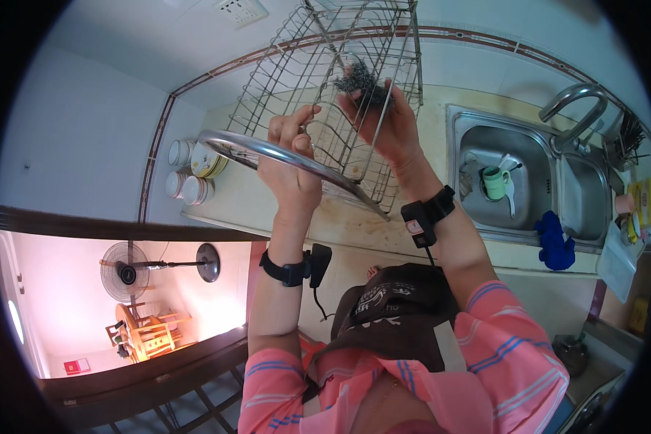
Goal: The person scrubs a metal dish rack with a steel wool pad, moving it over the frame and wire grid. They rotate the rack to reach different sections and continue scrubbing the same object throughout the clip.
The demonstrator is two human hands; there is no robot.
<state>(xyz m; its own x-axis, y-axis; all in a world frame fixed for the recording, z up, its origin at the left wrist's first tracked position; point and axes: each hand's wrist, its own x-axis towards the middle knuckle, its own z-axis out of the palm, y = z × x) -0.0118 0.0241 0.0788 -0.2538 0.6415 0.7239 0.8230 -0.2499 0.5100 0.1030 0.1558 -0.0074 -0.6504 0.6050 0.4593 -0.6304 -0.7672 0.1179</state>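
Observation:
A metal wire dish rack [336,125] stands tilted over the counter, its curved tubular rail toward me. My left hand [293,157] grips the rack's wires near that rail, fingers curled. My right hand [382,122] is behind or inside the wires at the rack's right part and holds a dark grey steel wool scourer [362,82] against them. Wires partly hide the scourer and the right fingers.
A double steel sink [507,163] with a green mug [495,183] lies right, under a curved faucet [575,111]. A blue cloth [555,241] hangs on its front edge. Stacked bowls [195,190] and plates [209,160] stand left on the counter [249,200].

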